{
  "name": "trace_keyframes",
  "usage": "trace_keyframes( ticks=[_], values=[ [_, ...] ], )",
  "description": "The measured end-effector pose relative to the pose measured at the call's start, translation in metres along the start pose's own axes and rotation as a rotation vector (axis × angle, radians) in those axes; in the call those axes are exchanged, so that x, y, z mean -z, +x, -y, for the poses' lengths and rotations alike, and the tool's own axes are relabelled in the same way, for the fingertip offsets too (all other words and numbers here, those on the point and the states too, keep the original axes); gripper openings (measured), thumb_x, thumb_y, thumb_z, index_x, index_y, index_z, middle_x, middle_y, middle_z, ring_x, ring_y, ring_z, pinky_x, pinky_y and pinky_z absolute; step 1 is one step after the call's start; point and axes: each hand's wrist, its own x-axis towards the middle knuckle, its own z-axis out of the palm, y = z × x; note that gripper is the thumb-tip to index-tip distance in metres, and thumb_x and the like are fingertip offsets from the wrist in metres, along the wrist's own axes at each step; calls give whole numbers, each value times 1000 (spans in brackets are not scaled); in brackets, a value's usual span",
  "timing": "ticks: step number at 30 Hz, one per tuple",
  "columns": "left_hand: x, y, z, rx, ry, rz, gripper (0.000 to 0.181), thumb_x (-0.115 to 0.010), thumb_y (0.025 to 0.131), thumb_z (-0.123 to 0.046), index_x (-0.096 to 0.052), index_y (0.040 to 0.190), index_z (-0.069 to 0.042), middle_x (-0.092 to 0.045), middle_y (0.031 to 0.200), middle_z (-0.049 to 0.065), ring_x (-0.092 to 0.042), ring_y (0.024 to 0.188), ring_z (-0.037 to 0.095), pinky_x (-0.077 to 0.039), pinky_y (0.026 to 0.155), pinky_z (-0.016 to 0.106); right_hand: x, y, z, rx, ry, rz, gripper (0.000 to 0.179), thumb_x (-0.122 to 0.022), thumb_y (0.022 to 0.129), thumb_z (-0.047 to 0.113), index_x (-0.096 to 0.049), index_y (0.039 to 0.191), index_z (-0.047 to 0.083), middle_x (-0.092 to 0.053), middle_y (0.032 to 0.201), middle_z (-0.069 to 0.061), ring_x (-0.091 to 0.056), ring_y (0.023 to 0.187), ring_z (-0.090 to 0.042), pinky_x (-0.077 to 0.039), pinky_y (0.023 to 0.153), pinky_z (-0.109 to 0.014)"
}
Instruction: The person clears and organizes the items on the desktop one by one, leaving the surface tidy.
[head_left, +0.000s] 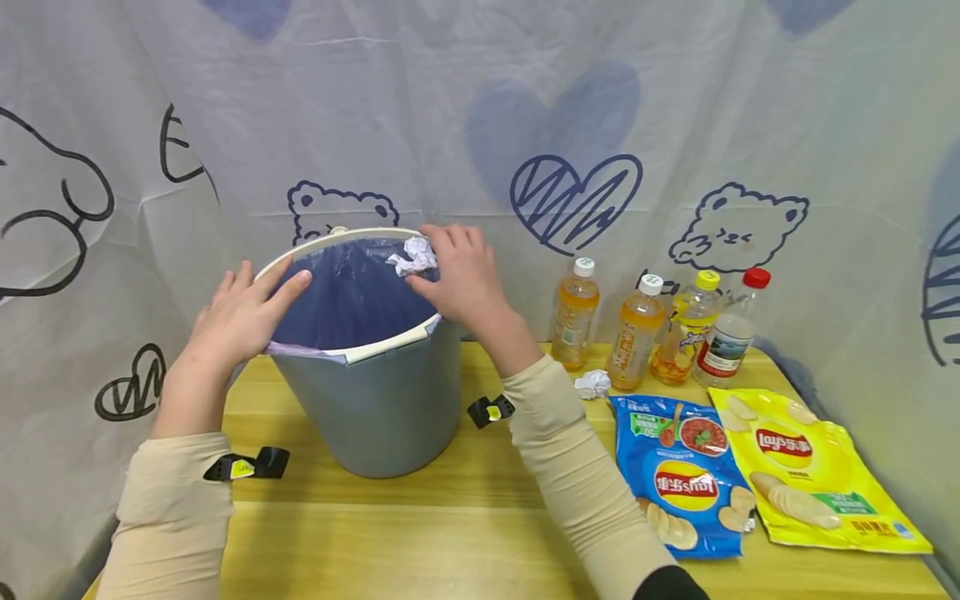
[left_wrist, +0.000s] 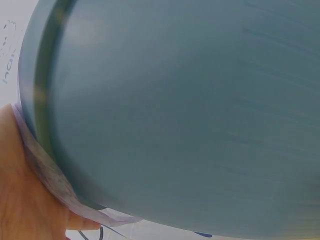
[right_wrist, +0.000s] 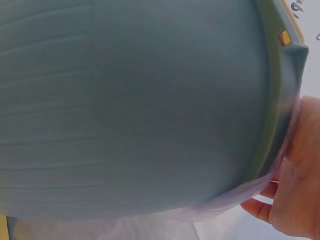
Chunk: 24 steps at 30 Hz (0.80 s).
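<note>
A grey trash bin with a pale rim stands on the table, lined with a translucent purple bag. My left hand holds the rim on the left, thumb over the inside and fingers outside. On the right side of the rim is my right hand, its fingers bent down outside in the right wrist view. A crumpled white paper shows inside the bin beside that thumb and index finger; I cannot tell whether they pinch it. Liner edges fold over the rim under both hands.
Right of the bin, several drink bottles stand near the back cloth. Another crumpled paper lies before them. A blue chip bag and a yellow chip bag lie towards the front right. Printed cloth hangs around the table.
</note>
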Motion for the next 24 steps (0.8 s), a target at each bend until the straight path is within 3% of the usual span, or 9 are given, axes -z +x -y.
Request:
trace_keyframes(
  ticks=[16,24],
  values=[
    [0,-3,1,2,0,-2,84,-8,91,-77,2,157,-26,17,157,31,16,143,55,0,104,81,0,-3,2,-10,41,13,72,-67,89,47,-35,150,25,-46,147,-2,-34,138,-26,-33,114,-44],
    [-2,-4,-1,8,5,-9,85,-8,91,-78,1,157,-26,16,157,32,16,144,55,0,105,81,-5,-7,-3,-3,126,-74,60,-67,90,43,-46,143,23,-51,142,-3,-37,136,-26,-36,110,-43]
  ],
)
